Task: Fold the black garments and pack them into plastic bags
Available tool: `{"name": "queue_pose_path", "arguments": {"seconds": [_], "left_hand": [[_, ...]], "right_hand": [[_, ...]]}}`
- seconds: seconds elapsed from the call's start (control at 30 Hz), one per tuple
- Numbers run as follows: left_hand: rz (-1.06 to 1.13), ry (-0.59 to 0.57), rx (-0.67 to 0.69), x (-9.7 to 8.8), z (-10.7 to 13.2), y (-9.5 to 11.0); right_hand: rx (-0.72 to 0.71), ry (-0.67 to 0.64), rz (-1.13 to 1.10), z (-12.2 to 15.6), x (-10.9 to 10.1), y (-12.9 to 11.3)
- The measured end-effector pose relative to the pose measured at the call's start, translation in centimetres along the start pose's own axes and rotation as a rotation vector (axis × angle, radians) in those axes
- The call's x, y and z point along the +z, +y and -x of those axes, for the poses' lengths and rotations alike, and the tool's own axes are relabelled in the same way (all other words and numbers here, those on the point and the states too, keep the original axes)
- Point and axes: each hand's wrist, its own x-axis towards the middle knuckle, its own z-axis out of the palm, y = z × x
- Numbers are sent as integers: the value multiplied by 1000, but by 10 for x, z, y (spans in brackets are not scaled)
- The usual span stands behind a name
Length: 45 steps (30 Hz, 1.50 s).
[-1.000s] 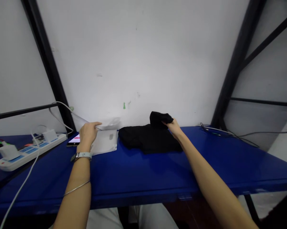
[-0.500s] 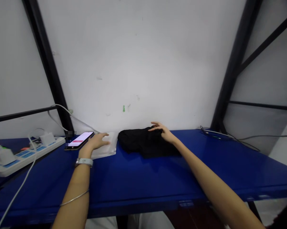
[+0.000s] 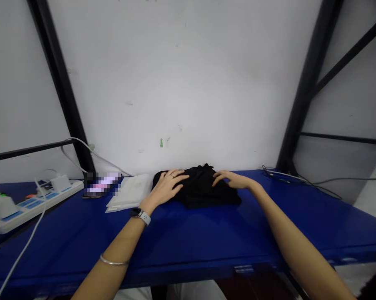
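Note:
A bundle of black cloth (image 3: 203, 193) lies folded on the blue tabletop (image 3: 194, 237), close to the wall. My left hand (image 3: 167, 187) rests over its left part, fingers spread and palm down. At the cloth's right side is my right hand (image 3: 231, 180), its fingers apart and slightly bent, reaching onto the fabric. Neither hand grips anything that I can see. Just left of the cloth lies a flat white plastic packet (image 3: 130, 191), which seems to be a thin bag or sleeve.
A phone (image 3: 102, 185) with a lit, partly blurred screen lies left of the packet. Further left is a white power strip (image 3: 34, 206) with plugged-in chargers and a white cable (image 3: 25, 246). Thin black cables (image 3: 312, 183) lie at the back right. Black metal posts (image 3: 61, 89) frame the table.
My left hand has moved right from the white packet onto the black cloth. My right hand has shifted from the cloth's top towards its right side. The cloth's upper edge looks more crumpled.

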Motion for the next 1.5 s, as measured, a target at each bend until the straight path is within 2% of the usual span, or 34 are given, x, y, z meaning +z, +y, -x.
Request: {"name": "queue_pose_path", "arguments": {"seconds": [0.03,0.1,0.2,0.27,0.37,0.47,0.53,0.63,0.77,0.83,0.9,1.0,1.07,1.17,1.27,1.4,1.5], "left_hand": [[8,-33,39,3,-2,4],[12,-67,112,8,-8,12],[-20,-66,197,12,-21,22],[-64,-64,226,18,-33,27],[-148,-65,210,32,-50,31],[-209,-53,132,42,-62,32],[-215,5,33,40,-66,28],[-186,187,-165,24,-64,13],[-76,372,-416,-9,-51,-20],[-21,421,-468,-23,-43,-34],[-20,444,-510,-34,-34,-43],[-50,468,-543,-47,-22,-45],[-56,488,-534,-57,-17,-42],[-34,564,-536,-75,-14,-35],[73,632,-521,-100,-13,-25],[455,523,-496,-125,-13,-17],[599,461,-556,-123,-17,-26]], "right_hand": [[29,-42,-19,5,-2,4],[69,-31,-83,11,-7,6],[47,60,-177,13,-11,-9],[24,34,-171,10,-8,-22],[59,-7,-35,3,3,-34],[120,27,103,0,12,-30],[166,21,137,2,12,-23],[291,82,183,9,2,-17],[448,423,173,17,-13,-17],[487,598,-30,17,-17,-17],[481,762,-360,15,-20,-19],[411,982,-793,12,-26,-27],[339,1101,-919,10,-32,-35],[206,1282,-916,12,-47,-49],[129,1470,-757,17,-64,-60],[126,1608,-542,16,-85,-65],[174,1584,-473,0,-91,-50]]}}
